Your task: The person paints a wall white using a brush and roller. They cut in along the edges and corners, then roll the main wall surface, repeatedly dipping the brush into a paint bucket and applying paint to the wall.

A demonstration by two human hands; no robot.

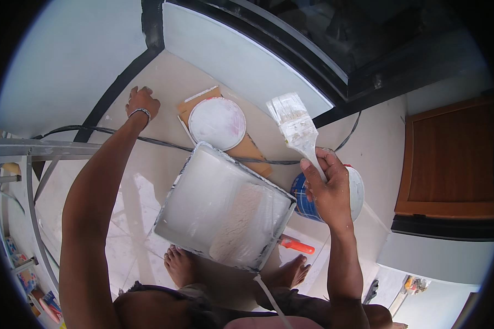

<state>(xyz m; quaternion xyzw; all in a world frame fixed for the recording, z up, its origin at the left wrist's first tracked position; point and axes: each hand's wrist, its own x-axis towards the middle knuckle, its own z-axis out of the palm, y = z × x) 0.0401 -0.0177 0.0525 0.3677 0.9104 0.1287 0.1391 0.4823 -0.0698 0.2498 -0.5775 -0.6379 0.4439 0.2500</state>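
Note:
My right hand (329,181) grips the handle of a wide flat paintbrush (292,117), its bristles up and coated in white paint. Bare of any tool, my left hand (143,103) reaches out near the black-edged base of the wall, fingers partly curled; whether it touches the surface I cannot tell. Between my arms sits a paint tray (189,197) of white paint, with a paint roller (238,222) lying in it and its orange handle (297,244) sticking out at the right. A round white lid (217,123) rests on cardboard (253,156) beyond the tray.
A blue and white paint bucket (306,197) stands right of the tray. A dark cable (164,143) crosses behind the tray. At left is a metal ladder or frame (29,177). A brown wooden panel (448,158) is at right; my bare feet (180,265) are close below the tray.

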